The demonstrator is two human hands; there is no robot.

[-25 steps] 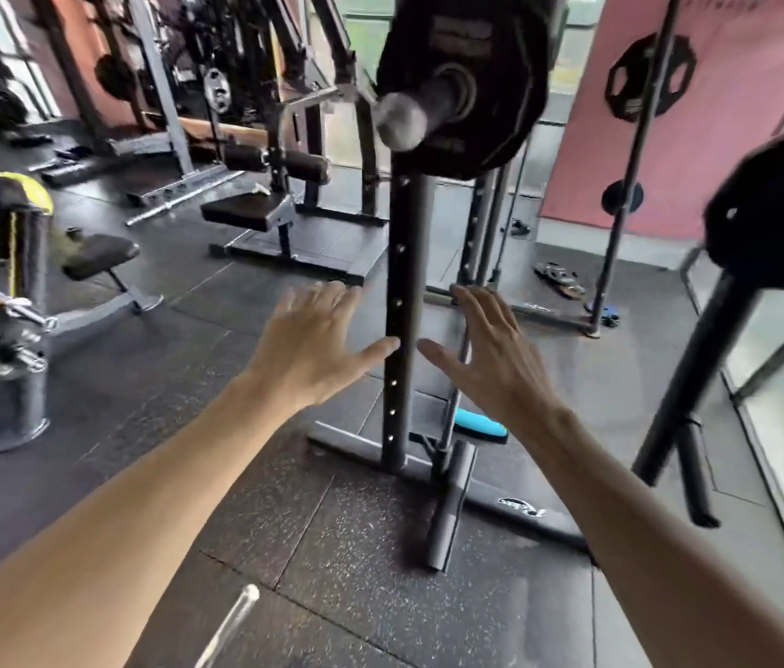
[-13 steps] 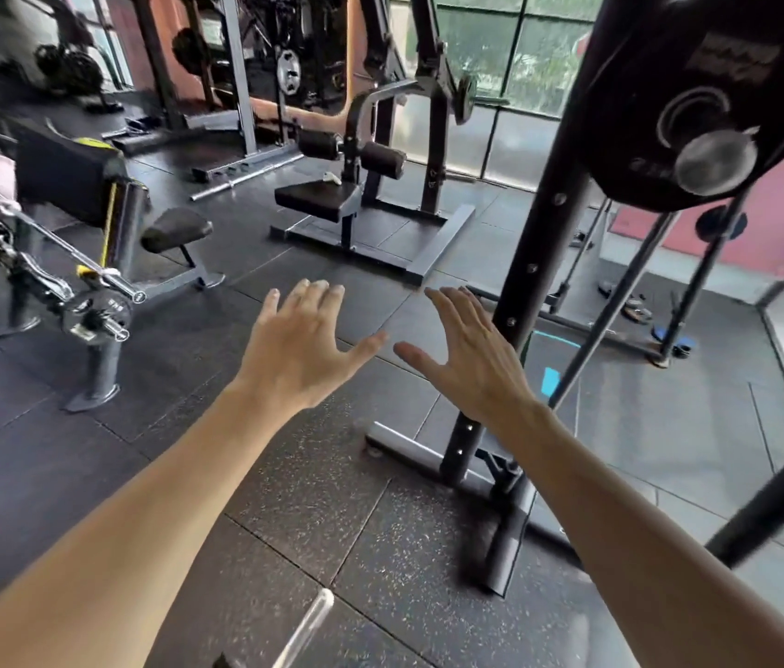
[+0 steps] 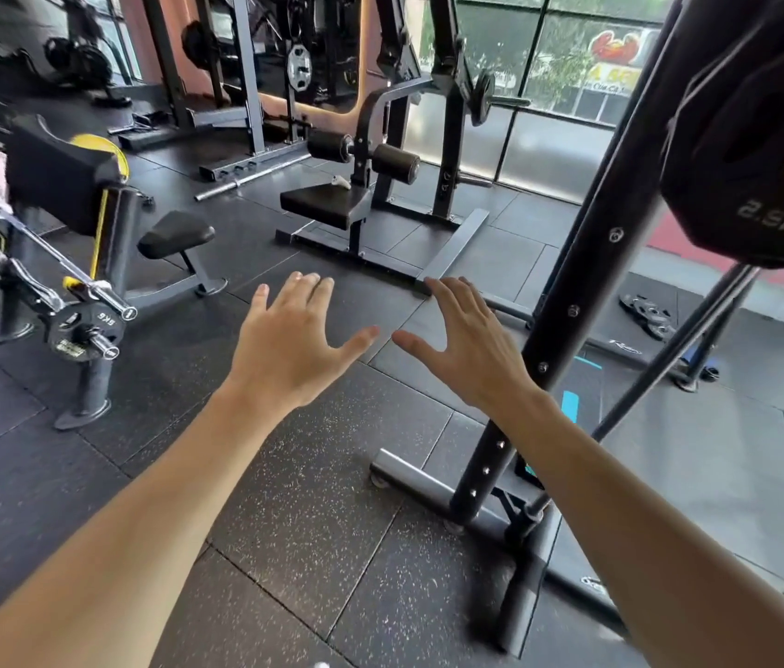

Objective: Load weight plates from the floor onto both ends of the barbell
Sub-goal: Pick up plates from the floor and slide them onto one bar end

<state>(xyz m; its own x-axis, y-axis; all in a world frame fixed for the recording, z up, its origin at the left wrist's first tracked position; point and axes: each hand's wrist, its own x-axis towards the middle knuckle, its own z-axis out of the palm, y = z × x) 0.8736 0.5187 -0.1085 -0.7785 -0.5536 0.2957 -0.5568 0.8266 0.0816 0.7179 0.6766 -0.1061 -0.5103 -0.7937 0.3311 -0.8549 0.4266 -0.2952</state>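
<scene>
My left hand (image 3: 293, 344) and my right hand (image 3: 464, 349) are stretched out in front of me, palms down, fingers spread, holding nothing. They hover over the black rubber floor, thumbs almost touching. At the upper right a black weight plate (image 3: 760, 151) marked 2.5KG hangs high up, partly cut off by the frame edge; the barbell end it sits on is out of view. A black rack upright (image 3: 573, 301) stands just right of my right hand. A few small plates (image 3: 647, 313) lie on the floor behind the rack.
A preacher curl bench (image 3: 86, 209) with a loaded curl bar (image 3: 86, 325) stands at the left. A leg machine (image 3: 361, 200) is straight ahead, a bare bar (image 3: 255, 178) on the floor beyond. The rack base (image 3: 433, 489) crosses the floor near my right arm.
My view has swung left and the rack with its plate has slid to the right edge. Both hands stay open and level in front of me.
</scene>
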